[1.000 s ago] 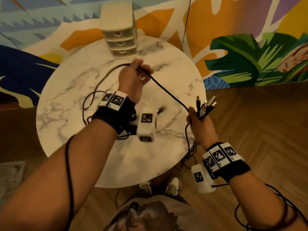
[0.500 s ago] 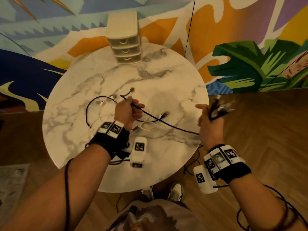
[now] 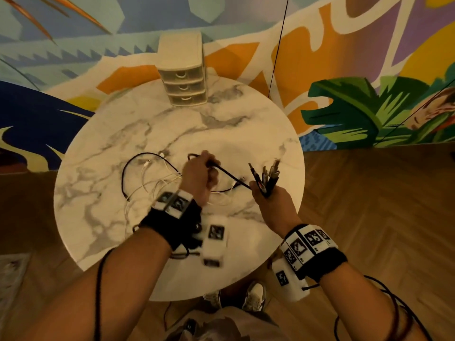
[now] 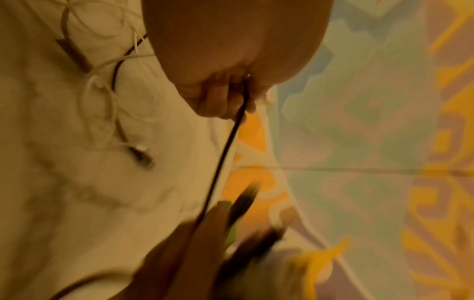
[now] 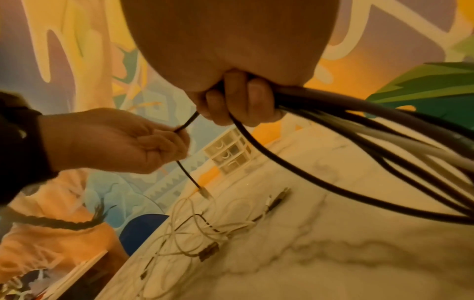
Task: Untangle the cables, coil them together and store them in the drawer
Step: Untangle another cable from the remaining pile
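My left hand pinches a thin black cable above the middle of the round marble table; the cable runs taut to my right hand. That hand grips a bundle of cable ends with the plugs pointing up. In the right wrist view, looped black and white cables hang from the right hand's fingers, and the black cable's plug dangles below my left hand. Loose white and black cables lie tangled on the table to the left. A small three-drawer unit stands at the far edge, drawers closed.
A painted mural wall rises behind the table. Wooden floor lies to the right. A thin black cord hangs down the wall behind the drawer unit. My shoes show under the near table edge.
My left hand came down and toward me from high over the table, sliding along the black cable toward its end. My right hand moved in over the table's right edge with the bundle.
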